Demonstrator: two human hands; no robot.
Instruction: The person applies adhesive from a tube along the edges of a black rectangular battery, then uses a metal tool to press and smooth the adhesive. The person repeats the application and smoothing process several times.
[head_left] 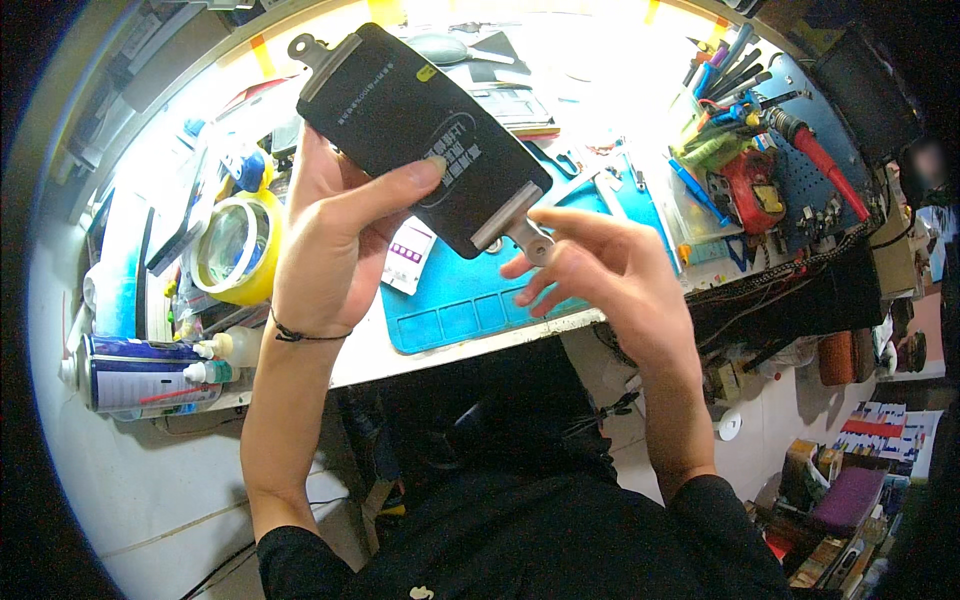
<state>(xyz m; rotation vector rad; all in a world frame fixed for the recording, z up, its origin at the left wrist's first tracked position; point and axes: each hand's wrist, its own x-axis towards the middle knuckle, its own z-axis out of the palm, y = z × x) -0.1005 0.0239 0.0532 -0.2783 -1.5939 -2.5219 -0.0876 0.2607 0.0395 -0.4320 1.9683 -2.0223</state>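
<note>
A black smartphone (425, 130) with white printing and a small yellow mark on its face is in my left hand (345, 215). The thumb lies across that face, while the other fingers are mostly hidden behind the phone. One metal bulldog clip (330, 62) grips the phone's upper left end; another metal clip (515, 222) bites the lower right end. Close around this lower clip is my right hand (620, 265), its fingers bent and spread apart. The index fingertip is beside the clip, and whether it touches is hard to tell. The clip's handle stays uncovered.
Under the phone lies a blue work mat (450, 315) with a white packet (408, 255) on it. Yellow tape (262, 250) and a blue can (140, 372) stand at left. Pens, a red-handled tool (835, 175) and a red-yellow device (752, 190) crowd the right.
</note>
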